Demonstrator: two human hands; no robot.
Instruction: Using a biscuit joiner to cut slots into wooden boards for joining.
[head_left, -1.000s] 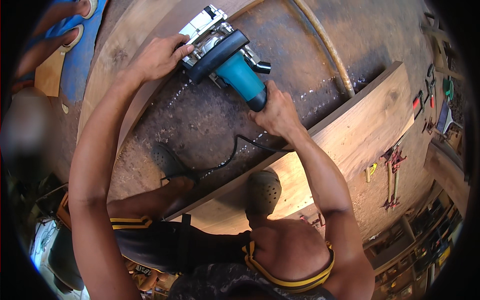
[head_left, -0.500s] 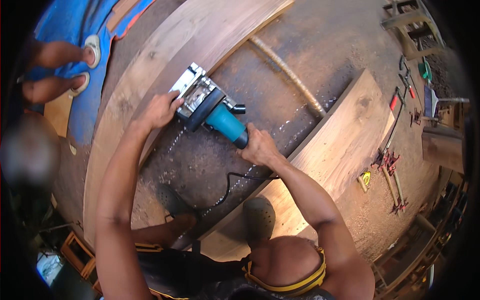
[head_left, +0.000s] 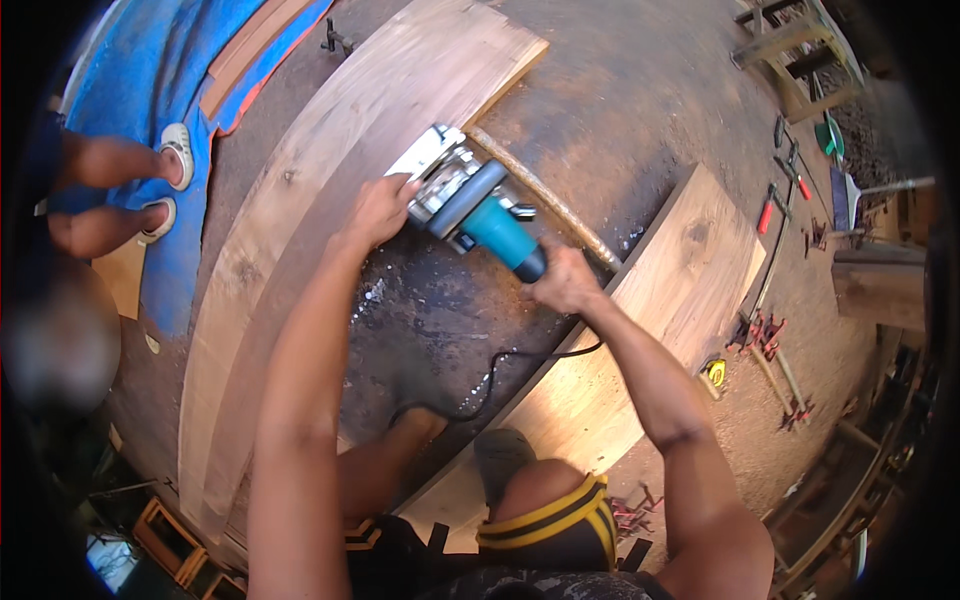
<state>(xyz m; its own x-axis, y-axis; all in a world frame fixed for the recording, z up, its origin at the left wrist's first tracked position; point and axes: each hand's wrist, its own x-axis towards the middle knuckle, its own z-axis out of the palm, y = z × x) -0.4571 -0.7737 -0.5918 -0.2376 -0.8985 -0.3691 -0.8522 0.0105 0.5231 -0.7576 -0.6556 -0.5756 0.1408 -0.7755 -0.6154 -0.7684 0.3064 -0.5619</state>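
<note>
The left hand [head_left: 378, 208] is pressing on the front of a power saw [head_left: 462, 200], while the right hand [head_left: 565, 282] is gripping its teal handle. The saw is sitting on the edge of a long wooden plank [head_left: 330, 170], with its black cord [head_left: 500, 370] trailing back below the right hand.

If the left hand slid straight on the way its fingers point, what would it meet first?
The left hand points up and right, so its fingers would press first into the circular saw they already rest against; depth is hard to judge.

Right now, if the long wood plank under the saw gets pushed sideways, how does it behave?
Plank looks thick and long, so probably stiff and heavy; it lies flat on the ground, so likely drags rather than tips. The left hand and the saw rest on it, which should resist sliding.
</note>
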